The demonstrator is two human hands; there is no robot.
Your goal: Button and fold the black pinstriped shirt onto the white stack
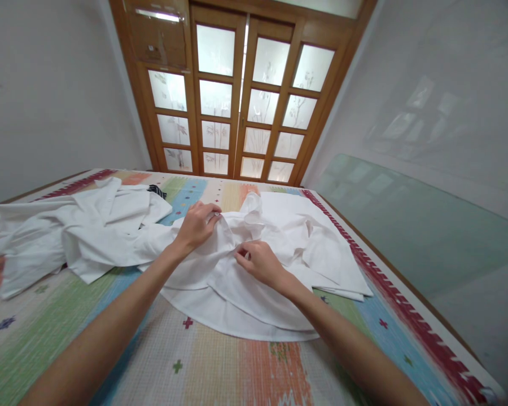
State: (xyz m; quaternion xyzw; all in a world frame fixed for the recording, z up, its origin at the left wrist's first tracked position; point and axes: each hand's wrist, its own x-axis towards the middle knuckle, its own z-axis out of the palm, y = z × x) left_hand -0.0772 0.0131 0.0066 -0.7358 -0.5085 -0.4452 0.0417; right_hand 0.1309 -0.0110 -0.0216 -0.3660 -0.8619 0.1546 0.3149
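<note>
A white shirt point(245, 301) lies spread on the patterned cover, its rounded hem toward me and its middle bunched up. My left hand point(198, 224) pinches the shirt's cloth near the upper left of the bunched part. Lower and to the right, my right hand point(260, 262) has its fingertips closed on the cloth around the middle. Both hands are a short way apart, with a raised fold of fabric between them. Beyond my right hand, folded white cloth point(338, 262) lies under or against the shirt; where one ends and the other begins is unclear.
More crumpled white clothing point(88, 225) is heaped on the left, with a black striped piece point(157, 191) at its far edge. The striped cover point(152, 361) spreads beneath everything. Wooden doors with glass panes point(241, 96) stand behind. A pale green glass panel point(415, 225) leans along the right wall.
</note>
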